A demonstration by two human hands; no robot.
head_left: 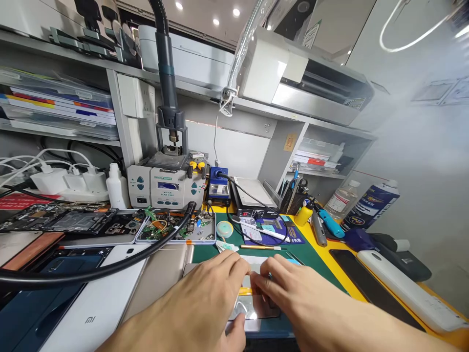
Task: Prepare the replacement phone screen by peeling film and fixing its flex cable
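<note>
My left hand [205,303] and my right hand [293,293] meet over a silver phone shell [252,308] lying on the green mat [315,266] at the front of the bench. The fingers of both hands are curled and pressed together around a thin yellow-orange strip [245,291] between them. My left thumb rests on the shell's near edge. Most of the shell is hidden under my hands.
A hot-air station [164,186] with a black hose stands at the back. Opened phones and a parts tray [176,227] lie to the left, a white phone [91,313] at front left. Tools, a yellow bottle [303,213], a spray can [370,203] and a white phone case [410,288] lie to the right.
</note>
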